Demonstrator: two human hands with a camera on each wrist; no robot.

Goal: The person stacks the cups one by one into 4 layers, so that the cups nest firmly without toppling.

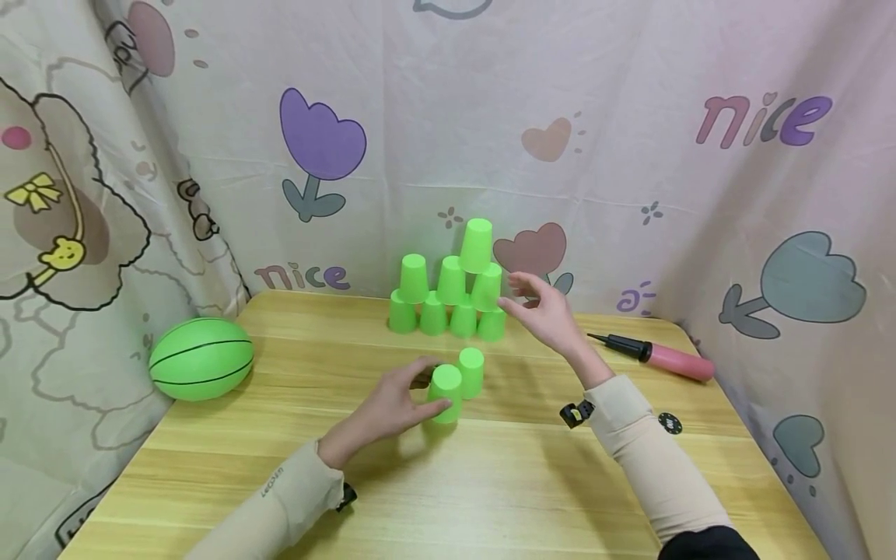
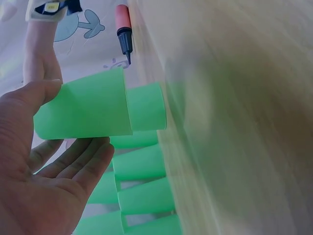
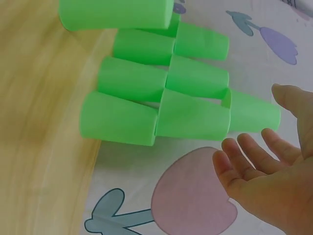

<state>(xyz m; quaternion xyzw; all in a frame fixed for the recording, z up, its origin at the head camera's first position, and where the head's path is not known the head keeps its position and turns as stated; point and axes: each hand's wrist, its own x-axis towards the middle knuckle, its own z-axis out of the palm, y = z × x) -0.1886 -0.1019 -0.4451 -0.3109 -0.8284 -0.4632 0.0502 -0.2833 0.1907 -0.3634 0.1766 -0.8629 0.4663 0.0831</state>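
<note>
Green plastic cups stand upside down as a pyramid at the back of the wooden table: a bottom row, a second row and one top cup. In front of it, my left hand holds a single green cup between thumb and fingers; the left wrist view shows this hand with the thumb on one side of the cup and the fingers on the other. A second loose cup stands just behind. My right hand hovers open beside the pyramid's right edge, fingers spread, touching nothing.
A green ball lies at the table's left edge. A pink and black hand pump lies at the right back. Patterned curtains close in the back and both sides. Bare wood stretches along the table's front.
</note>
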